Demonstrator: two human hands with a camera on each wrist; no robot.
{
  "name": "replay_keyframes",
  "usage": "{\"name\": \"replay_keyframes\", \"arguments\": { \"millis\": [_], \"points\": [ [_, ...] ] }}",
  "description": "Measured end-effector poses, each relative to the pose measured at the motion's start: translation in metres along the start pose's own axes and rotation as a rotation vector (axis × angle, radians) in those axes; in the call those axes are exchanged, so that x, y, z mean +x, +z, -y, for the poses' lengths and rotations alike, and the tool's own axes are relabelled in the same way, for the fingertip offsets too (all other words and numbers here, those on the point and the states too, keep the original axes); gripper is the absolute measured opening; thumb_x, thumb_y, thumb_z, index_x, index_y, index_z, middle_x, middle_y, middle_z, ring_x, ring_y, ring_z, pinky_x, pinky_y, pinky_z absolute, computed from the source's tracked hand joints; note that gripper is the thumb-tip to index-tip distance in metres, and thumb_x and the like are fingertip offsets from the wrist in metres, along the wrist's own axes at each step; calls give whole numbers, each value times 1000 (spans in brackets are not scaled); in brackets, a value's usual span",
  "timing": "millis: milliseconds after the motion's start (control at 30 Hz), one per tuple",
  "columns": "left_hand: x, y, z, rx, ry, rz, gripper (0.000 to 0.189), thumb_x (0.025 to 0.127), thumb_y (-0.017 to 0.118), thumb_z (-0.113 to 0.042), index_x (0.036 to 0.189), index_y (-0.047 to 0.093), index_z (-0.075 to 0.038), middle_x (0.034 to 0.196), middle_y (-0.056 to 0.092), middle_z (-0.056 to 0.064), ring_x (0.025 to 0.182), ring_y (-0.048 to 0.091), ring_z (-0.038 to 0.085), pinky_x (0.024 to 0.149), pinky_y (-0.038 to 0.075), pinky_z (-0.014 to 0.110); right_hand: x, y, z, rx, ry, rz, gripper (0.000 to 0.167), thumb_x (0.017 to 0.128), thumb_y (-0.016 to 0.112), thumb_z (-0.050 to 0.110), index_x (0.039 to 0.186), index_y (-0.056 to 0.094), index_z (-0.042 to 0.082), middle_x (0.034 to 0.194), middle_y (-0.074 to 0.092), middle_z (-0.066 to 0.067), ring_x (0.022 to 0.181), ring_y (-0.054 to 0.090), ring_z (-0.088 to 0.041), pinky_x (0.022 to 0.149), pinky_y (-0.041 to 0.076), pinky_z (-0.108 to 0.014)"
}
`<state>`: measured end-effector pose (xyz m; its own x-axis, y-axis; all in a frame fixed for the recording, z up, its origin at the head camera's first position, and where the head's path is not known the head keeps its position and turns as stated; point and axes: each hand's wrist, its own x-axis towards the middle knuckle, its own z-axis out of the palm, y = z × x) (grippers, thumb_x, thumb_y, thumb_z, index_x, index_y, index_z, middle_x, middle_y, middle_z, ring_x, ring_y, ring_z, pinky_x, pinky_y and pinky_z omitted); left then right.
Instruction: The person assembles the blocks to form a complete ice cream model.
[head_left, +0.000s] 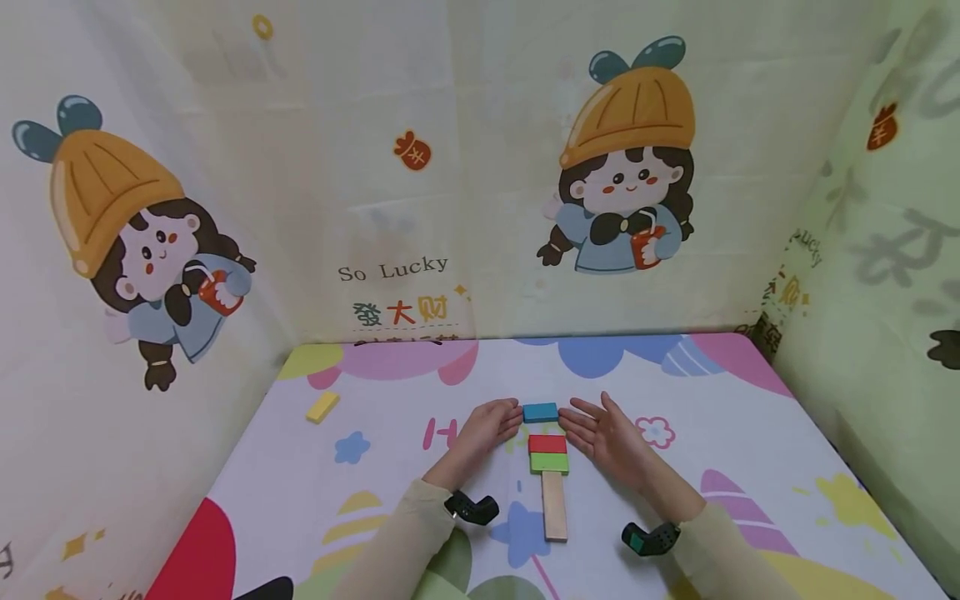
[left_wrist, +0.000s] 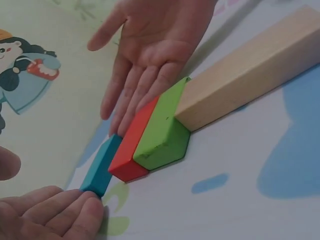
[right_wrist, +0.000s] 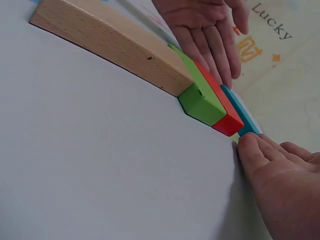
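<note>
A blue block (head_left: 540,412) lies flat on the table between both hands. My left hand (head_left: 492,425) has its fingertips at the block's left end, fingers extended. At the opposite end are the fingertips of my right hand (head_left: 604,435), its palm turned inward and thumb raised. Nearer to me, across a small gap, a red block (head_left: 547,443) lies side by side with a green block (head_left: 549,463). A long plain wooden block (head_left: 554,506) extends from the green one toward me, its end against the green side in the right wrist view.
A yellow block (head_left: 322,407) lies apart at the far left of the table. The patterned tabletop (head_left: 420,408) meets a printed cloth wall (head_left: 495,250) at the back, with more cloth at both sides. A black object (head_left: 270,590) shows at the bottom left edge.
</note>
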<state>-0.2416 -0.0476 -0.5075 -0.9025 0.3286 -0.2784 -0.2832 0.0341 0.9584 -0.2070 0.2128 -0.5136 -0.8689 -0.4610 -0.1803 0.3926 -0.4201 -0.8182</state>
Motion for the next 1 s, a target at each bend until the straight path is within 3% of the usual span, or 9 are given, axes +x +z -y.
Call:
{"name": "replay_keyframes", "arguments": {
  "millis": [300, 733, 1000],
  "points": [
    [-1, 5, 0, 24, 18, 14, 55, 109, 50, -31, 151, 47, 3, 150, 55, 20, 137, 57, 31, 108, 49, 40, -4, 2, -2, 12, 2, -25, 83, 109, 22, 59, 165, -1, 3, 172, 7, -22, 158, 12, -37, 123, 24, -40],
    [-11, 3, 6, 60, 11, 42, 59, 107, 54, -38, 152, 48, -1, 150, 57, 15, 138, 57, 29, 108, 49, 39, -14, 0, -8, -24, 6, 13, 83, 109, 21, 58, 164, -3, 0, 171, 5, -25, 158, 13, -36, 122, 25, -38],
    [-20, 4, 6, 122, 17, 50, 59, 106, 54, -40, 152, 48, -3, 150, 58, 14, 138, 57, 28, 108, 49, 38, -20, -1, -13, -18, 12, 24, 85, 109, 23, 58, 164, -3, -1, 170, 4, -26, 155, 31, -29, 122, 29, -36]
  ]
}}
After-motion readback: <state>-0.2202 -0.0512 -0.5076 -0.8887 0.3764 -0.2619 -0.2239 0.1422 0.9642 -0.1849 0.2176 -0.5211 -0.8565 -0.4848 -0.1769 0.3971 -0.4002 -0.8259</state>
